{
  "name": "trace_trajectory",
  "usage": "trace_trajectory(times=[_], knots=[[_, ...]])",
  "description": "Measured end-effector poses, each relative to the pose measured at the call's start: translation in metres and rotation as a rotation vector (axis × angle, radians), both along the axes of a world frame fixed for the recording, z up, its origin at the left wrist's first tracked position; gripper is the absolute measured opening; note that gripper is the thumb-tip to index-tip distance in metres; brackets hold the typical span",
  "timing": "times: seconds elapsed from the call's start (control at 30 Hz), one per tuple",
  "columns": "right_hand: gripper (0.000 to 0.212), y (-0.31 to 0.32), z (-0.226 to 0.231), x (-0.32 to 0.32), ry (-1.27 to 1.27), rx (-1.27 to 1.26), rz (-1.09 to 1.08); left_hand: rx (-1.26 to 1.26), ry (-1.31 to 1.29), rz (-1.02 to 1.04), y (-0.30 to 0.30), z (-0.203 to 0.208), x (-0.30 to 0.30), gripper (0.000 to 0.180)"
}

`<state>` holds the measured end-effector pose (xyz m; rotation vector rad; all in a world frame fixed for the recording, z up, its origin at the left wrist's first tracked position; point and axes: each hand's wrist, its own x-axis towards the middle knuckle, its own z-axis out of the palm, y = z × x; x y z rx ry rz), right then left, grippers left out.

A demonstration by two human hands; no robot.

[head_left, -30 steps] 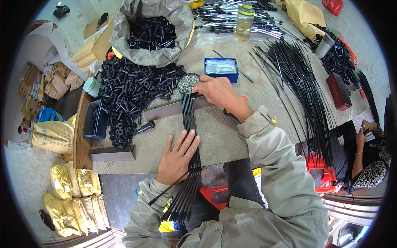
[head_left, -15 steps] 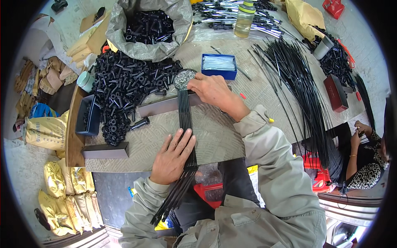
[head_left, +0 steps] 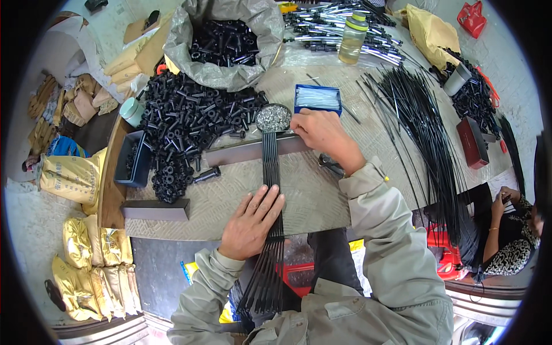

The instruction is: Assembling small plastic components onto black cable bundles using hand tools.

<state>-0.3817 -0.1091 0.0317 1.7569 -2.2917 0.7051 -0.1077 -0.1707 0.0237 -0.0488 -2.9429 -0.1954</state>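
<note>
My left hand (head_left: pixel 252 223) lies flat, fingers stretched out, on a row of thin black cables (head_left: pixel 270 167) side by side. The cables run over the table's near edge, where their lower ends fan out. At their far end stands a round black dish (head_left: pixel 273 119) full of small silver metal pieces. Just right of the dish, my right hand (head_left: pixel 322 133) has thumb and fingertips pinched together; what they hold, if anything, is too small to make out. Beneath the cables lies a long grey metal bar (head_left: pixel 236 153). A dark hand tool (head_left: pixel 330 165), partly hidden, lies beside my right wrist.
Black tubular parts (head_left: pixel 190 115) are heaped at left, beside a dark blue bin (head_left: pixel 131 161) and a grey sack (head_left: pixel 221 76). A blue box (head_left: pixel 318 98) of pale strips, a bottle (head_left: pixel 352 39) and loose black cables (head_left: pixel 414 121) lie beyond and right. Another person (head_left: pixel 506 230) sits at right.
My right hand has drawn slightly right, away from the dish's rim. The hanging cable ends have swung right and spread. My left hand stays flat on the cables; the whole view has shifted a little.
</note>
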Motion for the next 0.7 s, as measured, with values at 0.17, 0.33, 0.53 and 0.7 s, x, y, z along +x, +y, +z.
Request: trace_trajectory(times=[0.17,0.33,0.53,0.7], knots=[[0.004,-0.012,-0.002,-0.001,0.023,-0.067,0.09,0.001,-0.017,0.021,-0.005,0.001,0.0,0.084],[0.004,-0.009,-0.002,-0.001,0.016,-0.08,0.107,0.016,0.0,-0.005,-0.005,0.001,-0.003,0.084],[0.007,-0.021,-0.027,0.001,0.045,-0.183,0.138,0.005,0.022,0.007,0.004,0.003,-0.004,0.072],[0.003,-0.003,0.004,-0.029,0.028,-0.334,-0.122,-0.103,0.109,0.028,0.0,-0.019,0.012,0.068]])
